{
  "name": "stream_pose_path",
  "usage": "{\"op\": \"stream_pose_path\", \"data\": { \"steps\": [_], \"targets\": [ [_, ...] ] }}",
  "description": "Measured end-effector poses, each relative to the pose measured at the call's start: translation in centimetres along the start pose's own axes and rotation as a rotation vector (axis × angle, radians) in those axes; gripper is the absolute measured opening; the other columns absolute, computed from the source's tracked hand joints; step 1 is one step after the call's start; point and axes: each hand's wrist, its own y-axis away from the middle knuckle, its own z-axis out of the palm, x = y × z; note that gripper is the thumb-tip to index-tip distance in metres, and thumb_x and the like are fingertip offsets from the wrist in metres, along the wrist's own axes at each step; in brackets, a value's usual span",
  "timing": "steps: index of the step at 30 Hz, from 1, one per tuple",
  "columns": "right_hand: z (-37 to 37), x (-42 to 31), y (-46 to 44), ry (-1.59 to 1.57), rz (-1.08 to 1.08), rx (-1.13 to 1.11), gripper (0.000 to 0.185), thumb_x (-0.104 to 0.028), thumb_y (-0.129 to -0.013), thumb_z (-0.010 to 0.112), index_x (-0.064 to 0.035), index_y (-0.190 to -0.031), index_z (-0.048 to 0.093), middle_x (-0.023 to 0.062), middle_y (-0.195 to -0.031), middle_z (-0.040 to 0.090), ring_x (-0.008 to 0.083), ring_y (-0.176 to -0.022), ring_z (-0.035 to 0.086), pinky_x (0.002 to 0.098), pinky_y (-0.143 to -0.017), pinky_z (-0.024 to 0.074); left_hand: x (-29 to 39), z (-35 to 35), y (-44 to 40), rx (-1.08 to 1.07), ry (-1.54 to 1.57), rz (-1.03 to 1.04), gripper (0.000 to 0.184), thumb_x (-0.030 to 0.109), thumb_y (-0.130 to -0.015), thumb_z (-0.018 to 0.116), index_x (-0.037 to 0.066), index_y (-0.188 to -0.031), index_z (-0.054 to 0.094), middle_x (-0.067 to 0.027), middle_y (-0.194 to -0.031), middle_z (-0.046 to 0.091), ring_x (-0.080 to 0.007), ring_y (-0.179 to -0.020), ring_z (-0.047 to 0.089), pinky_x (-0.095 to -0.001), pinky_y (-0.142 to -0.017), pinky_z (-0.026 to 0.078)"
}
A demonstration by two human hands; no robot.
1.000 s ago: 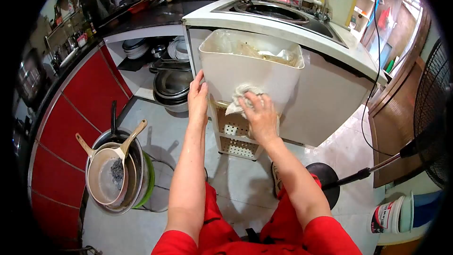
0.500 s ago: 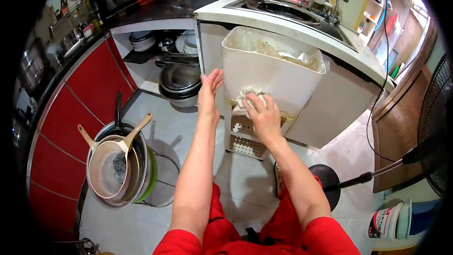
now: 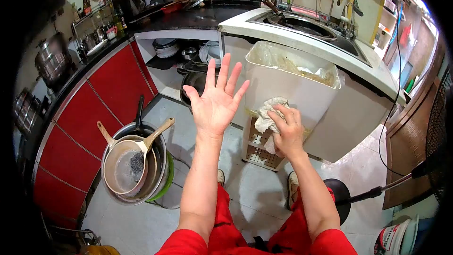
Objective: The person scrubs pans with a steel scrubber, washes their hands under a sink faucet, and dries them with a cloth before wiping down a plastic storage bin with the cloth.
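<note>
My left hand (image 3: pixel 216 97) is raised with the palm turned up toward me and its fingers spread, holding nothing. My right hand (image 3: pixel 288 130) grips a crumpled whitish cloth (image 3: pixel 269 118) in front of the lower wall of a white bin (image 3: pixel 290 85). Whether the cloth touches the bin there, I cannot tell. A clear plastic liner (image 3: pixel 271 54) with waste in it folds over the bin's rim. Beneath the bin is a perforated white rack (image 3: pixel 264 156), and brownish stains mark the bin's bottom edge.
To the left, a metal basin (image 3: pixel 115 197) on a green stand holds stacked pans and a pot (image 3: pixel 120 174) with a dark scouring pad. Behind the bin is a sink counter (image 3: pixel 245 26). Open shelves hold plates (image 3: pixel 165 49). A fan's base (image 3: pixel 342 198) stands at right.
My left hand has turned from edge-on to palm up, with fingers spreading. My right hand still holds the cloth, now more bunched. The view has shifted left, so things sit further right.
</note>
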Motion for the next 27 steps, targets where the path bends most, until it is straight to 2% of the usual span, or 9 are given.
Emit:
{"op": "stream_pose_path", "data": {
  "steps": [4,13,14,16,17,19,20,23,27],
  "targets": [
    [-0.6,0.0,-0.3,-0.017,-0.001,0.05,0.053,0.007,-0.055,0.06,-0.0122,-0.104,0.067,0.0023,-0.114,0.059,0.0293,-0.101,0.054,0.0374,-0.081,0.0499,-0.3,1.4,0.2,0.01,-0.043,-0.02,0.091,0.079,-0.081,0.008,0.021,-0.15,0.018,-0.0069,-0.157,0.018,-0.0298,-0.144,0.018,-0.0582,-0.114,0.006],
    [-1.4,-0.2,0.0,-0.033,0.011,0.085,0.05,0.006,-0.055,0.061,-0.0114,-0.102,0.066,0.0026,-0.113,0.059,0.0293,-0.099,0.054,0.0372,-0.079,0.0504,-1.2,2.2,0.6,-0.094,-0.191,-0.042,0.094,0.081,-0.08,0.009,0.02,-0.151,0.017,-0.0074,-0.157,0.015,-0.0294,-0.144,0.014,-0.0526,-0.115,0.006],
    [-1.5,-0.2,0.0,-0.037,0.013,0.086,0.05,0.006,-0.055,0.061,-0.0113,-0.102,0.066,0.003,-0.113,0.059,0.0295,-0.099,0.054,0.0374,-0.08,0.0504,-1.9,2.4,0.6,-0.109,-0.775,0.059,0.087,0.076,-0.083,0.02,0.02,-0.15,0.022,-0.0083,-0.157,0.017,-0.0298,-0.144,0.015,-0.0519,-0.115,0.007],
    [-1.6,0.0,-0.1,-0.038,0.015,0.103,0.05,0.007,-0.056,0.061,-0.0111,-0.102,0.066,0.0034,-0.113,0.059,0.0297,-0.099,0.054,0.0376,-0.08,0.0502,-2.1,3.0,0.7,-0.213,-2.121,0.335,0.067,0.046,-0.085,0.059,0.019,-0.143,0.039,-0.0103,-0.155,0.021,-0.031,-0.144,0.016,-0.0526,-0.114,0.011],
    [-1.6,0.0,-0.2,-0.04,0.017,0.119,0.05,0.007,-0.056,0.06,-0.011,-0.102,0.066,0.0039,-0.113,0.059,0.03,-0.099,0.054,0.0377,-0.081,0.0501,-2.5,3.5,1.1,-0.213,-2.12,0.335,0.067,0.046,-0.085,0.059,0.019,-0.143,0.039,-0.0103,-0.155,0.021,-0.031,-0.144,0.016,-0.0526,-0.114,0.011],
    [-1.8,0.1,-0.3,-0.048,0.029,0.139,0.049,0.007,-0.057,0.06,-0.0102,-0.102,0.066,0.0044,-0.113,0.059,0.0304,-0.099,0.054,0.0382,-0.081,0.0498,-4.1,5.3,2.2,-0.316,-2.521,0.447,0.069,0.022,-0.074,0.073,0.018,-0.138,0.046,-0.0102,-0.154,0.024,-0.031,-0.143,0.017,-0.0535,-0.114,0.011],
    [-1.9,0.2,-0.3,-0.057,0.041,0.159,0.049,0.007,-0.057,0.06,-0.0095,-0.102,0.066,0.0049,-0.113,0.059,0.0307,-0.1,0.054,0.0387,-0.082,0.0496,-4.7,4.8,2.3,-0.325,-2.576,0.47,0.07,0.02,-0.071,0.075,0.018,-0.136,0.048,-0.0086,-0.154,0.025,-0.0306,-0.143,0.019,-0.0543,-0.113,0.013],
    [-2.6,0.2,-0.6,-0.063,0.067,0.178,0.05,0.007,-0.056,0.06,-0.0084,-0.103,0.066,0.0061,-0.113,0.059,0.0312,-0.099,0.054,0.0386,-0.085,0.0483,-5.3,3.3,2.6,-0.379,-2.756,0.469,0.069,0.018,-0.069,0.076,0.019,-0.133,0.05,-0.0071,-0.154,0.025,-0.0307,-0.143,0.019,-0.0543,-0.113,0.013],
    [-3.2,0.8,-0.8,-0.139,0.122,0.192,0.049,0.005,-0.059,0.063,-0.0075,-0.106,0.065,0.0087,-0.117,0.058,0.0315,-0.106,0.054,0.0372,-0.092,0.0453,-5.4,3.2,3.1,-0.425,-2.73,0.472,0.052,0.008,-0.074,0.064,0.011,-0.125,0.057,-0.0079,-0.151,0.031,-0.0273,-0.141,0.026,-0.0527,-0.113,0.016]
  ]
}}
